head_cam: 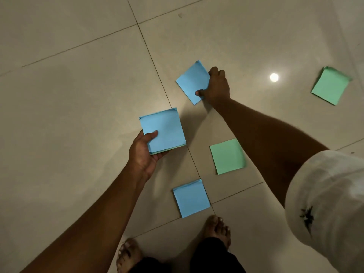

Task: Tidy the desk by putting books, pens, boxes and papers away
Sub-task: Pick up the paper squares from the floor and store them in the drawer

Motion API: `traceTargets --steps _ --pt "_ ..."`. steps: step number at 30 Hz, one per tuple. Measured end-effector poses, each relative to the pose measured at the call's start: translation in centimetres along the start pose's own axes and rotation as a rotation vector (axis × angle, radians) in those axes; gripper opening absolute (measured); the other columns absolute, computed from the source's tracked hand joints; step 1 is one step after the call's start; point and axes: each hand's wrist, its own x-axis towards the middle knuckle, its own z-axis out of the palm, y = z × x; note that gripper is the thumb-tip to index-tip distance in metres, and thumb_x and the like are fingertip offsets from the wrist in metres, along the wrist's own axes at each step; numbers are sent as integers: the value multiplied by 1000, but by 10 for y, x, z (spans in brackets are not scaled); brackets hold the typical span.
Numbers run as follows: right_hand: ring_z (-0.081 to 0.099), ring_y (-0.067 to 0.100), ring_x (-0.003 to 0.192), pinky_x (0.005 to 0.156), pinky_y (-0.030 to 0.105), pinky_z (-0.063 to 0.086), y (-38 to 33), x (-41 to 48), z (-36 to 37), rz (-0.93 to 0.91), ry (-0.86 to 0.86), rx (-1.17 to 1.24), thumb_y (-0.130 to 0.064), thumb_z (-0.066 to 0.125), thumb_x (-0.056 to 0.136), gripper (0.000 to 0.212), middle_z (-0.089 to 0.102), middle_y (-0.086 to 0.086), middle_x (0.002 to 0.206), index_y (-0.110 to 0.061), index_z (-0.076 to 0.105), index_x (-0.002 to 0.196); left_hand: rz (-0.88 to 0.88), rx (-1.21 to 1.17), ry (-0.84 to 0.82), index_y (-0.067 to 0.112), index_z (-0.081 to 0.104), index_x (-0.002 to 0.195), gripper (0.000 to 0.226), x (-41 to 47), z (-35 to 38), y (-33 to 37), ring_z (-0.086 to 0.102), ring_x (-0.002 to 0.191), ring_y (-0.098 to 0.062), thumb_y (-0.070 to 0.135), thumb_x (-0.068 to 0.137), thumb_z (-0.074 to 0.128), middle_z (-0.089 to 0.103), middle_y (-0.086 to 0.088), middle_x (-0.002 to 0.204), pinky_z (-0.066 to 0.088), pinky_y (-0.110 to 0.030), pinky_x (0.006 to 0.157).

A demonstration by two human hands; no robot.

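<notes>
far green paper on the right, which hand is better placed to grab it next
Probably the right hand: the far green paper lies on its side, and it pinches only a blue sheet, while the left hand holds the whole stack.

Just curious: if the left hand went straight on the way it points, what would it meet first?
Probably the blue paper that the right hand pinches, though the left hand, holding a blue stack, may sit higher.

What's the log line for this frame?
left hand: blue square paper stack | right hand: pinching blue square paper | floor: green paper centre, green paper right, blue paper by feet
</notes>
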Motion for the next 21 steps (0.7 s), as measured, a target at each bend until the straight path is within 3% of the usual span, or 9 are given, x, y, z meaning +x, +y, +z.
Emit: traceTargets --steps 3,7,10,14,18,21 --pt "57 26 90 67 28 38 -1 -24 -8 -17 37 273 -13 64 81 38 53 8 101 -11 37 108 -5 -29 8 17 58 113 27 -11 6 -4 63 94 -27 9 88 53 65 -8 105 58 -34 68" --pt "58 23 79 64 30 49 -8 -85 -27 70 21 568 -9 59 82 44 58 6 96 -9 41 121 21 -77 13 18 57 116 30 -48 13 2 63 92 -23 6 89 52 65 -5 103 58 -29 66" --pt "60 29 85 70 44 57 -19 -146 -40 182 -148 757 -7 49 90 24 56 9 101 -11 48 114 24 -132 -15 18 57 117 29 -81 12 11 63 93 -22 5 91 50 66 -4 105 57 -27 66" --pt "61 18 78 61 29 58 -40 -224 -64 247 -379 941 -6 42 96 22 57 4 98 -16 46 115 57 -96 -40 11 49 132 38 -120 7 19 58 105 -24 8 94 46 62 -7 115 48 -33 86" --pt "62 18 76 71 34 54 -50 -269 -70 310 -453 1104 -12 43 98 18 62 0 91 -23 54 108 70 25 -54 15 48 128 33 -145 -4 18 53 108 -24 10 96 44 60 -4 112 46 -31 83" --pt "67 19 69 70 34 53 -52 -289 -71 370 -484 1139 -11 41 97 23 67 4 90 -25 58 104 89 84 -90 24 44 128 36 -161 -11 15 57 102 -18 7 96 43 58 2 112 54 -27 73"
